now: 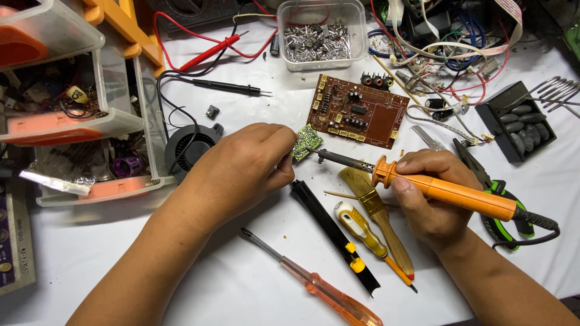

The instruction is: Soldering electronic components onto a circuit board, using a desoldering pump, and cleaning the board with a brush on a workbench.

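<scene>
Nearest the lens, an orange translucent-handled screwdriver (314, 282) with a thin steel shaft lies on the white table (241, 290), below the small green circuit board (306, 143).

My left hand (241, 172) is closed, pinching that green board by its left edge between thumb and fingertips; the board is held just above the table, tilted, its printed face toward me.

My right hand (432, 193) is wrapped around the smooth orange handle of the soldering iron (423, 184). Its dark metal barrel points left, and the tip meets the lower right edge of the green board.

Below the green board lie, side by side, a flat black bar (332, 232), a yellow-and-white tester screwdriver (362, 229) and a wooden-handled brush (377, 211) with pale bristles.

Above right of the green board rests a larger brown rectangular circuit board (356, 111) carrying black components. Further above stands a clear plastic tub (320, 36) of shiny metal parts. Left of the green board sits a round black fan (190, 145). Green-handled pliers (501, 205) lie to the right, partly under the iron.
</scene>
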